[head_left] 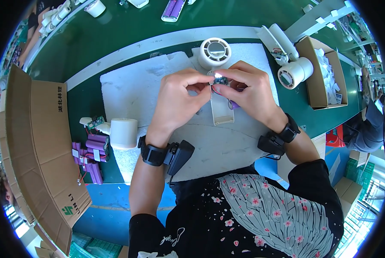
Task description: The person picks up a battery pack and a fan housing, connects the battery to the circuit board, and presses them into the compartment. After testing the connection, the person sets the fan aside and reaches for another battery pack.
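Note:
A small green circuit board with a bright light spot is pinched between the thumb and fingers of my right hand. My left hand is closed in a pinch at the board's left edge, on something too small to make out. Thin red wire shows just below the fingertips. Beneath both hands lies an open white handle shell, joined to or touching a round white head with a vented rim. Part of a purple battery cell shows under my right hand; the rest is hidden.
A white foam mat covers the green bench. At left are purple battery packs, a white cylinder and a tall cardboard box. At right stand another white unit and a carton of small white pieces.

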Tool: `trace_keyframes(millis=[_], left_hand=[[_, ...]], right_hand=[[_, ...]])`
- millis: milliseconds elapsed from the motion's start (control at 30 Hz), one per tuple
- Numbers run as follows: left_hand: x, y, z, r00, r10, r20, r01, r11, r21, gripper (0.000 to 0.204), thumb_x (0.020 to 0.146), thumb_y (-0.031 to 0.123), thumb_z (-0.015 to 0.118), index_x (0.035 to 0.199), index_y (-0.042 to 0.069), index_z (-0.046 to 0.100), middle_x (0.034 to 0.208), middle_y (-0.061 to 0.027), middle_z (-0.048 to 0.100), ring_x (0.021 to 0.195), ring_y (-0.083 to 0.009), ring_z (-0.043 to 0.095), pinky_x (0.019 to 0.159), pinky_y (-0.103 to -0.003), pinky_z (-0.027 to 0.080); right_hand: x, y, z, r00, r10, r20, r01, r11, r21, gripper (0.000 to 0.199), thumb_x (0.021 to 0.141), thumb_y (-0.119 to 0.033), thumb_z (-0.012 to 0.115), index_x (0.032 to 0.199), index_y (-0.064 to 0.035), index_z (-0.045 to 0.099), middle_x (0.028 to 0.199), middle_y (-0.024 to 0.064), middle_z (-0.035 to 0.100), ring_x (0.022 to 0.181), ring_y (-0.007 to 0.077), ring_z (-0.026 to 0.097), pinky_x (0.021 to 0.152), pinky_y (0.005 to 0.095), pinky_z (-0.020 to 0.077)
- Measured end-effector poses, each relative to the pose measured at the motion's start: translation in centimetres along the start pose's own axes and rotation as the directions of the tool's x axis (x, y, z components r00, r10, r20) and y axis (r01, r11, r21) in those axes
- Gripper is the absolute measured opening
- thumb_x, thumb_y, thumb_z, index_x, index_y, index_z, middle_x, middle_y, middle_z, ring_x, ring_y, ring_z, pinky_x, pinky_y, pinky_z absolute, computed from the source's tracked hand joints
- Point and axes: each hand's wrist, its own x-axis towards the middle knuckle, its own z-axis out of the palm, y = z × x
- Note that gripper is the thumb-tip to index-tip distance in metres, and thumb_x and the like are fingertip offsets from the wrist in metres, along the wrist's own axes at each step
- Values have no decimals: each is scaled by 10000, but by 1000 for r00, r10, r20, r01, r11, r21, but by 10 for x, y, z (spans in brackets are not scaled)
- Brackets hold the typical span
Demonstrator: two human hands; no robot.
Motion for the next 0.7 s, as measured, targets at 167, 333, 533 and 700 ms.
trace_keyframes(millis=[167,333,533,700], left_hand=[[-1,1,11,999,-35,-14,34,999,-17,310,743,-1,673,1041,13,589,934,-108,618,741,-186,636,682,-300,526],[-2,2,17,998,-70,5,70,998,-1,356,761,-5,642,1096,33,529,886,-120,613,722,-208,629,659,-313,508],[-3,2,18,991,-137,6,137,990,-43,365,773,3,624,1122,37,524,807,-113,617,705,-203,624,660,-310,498],[-3,1,16,988,-149,32,152,983,-104,380,773,13,625,1138,38,524,798,-102,626,703,-196,623,670,-309,497]], right_hand=[[0,-1,0,999,37,-4,-36,999,33,267,771,-78,768,1024,-22,703,855,60,628,617,108,595,558,224,497],[0,-2,-2,998,67,-4,-67,997,23,236,790,-61,747,1015,-14,692,872,58,620,626,109,601,562,223,499],[0,-1,-5,995,92,37,-94,994,52,218,792,-36,732,1006,-23,694,873,55,609,627,109,601,562,220,498],[0,2,-7,996,54,74,-57,997,47,222,786,-21,724,1006,-40,709,875,55,603,626,114,596,561,222,495]])
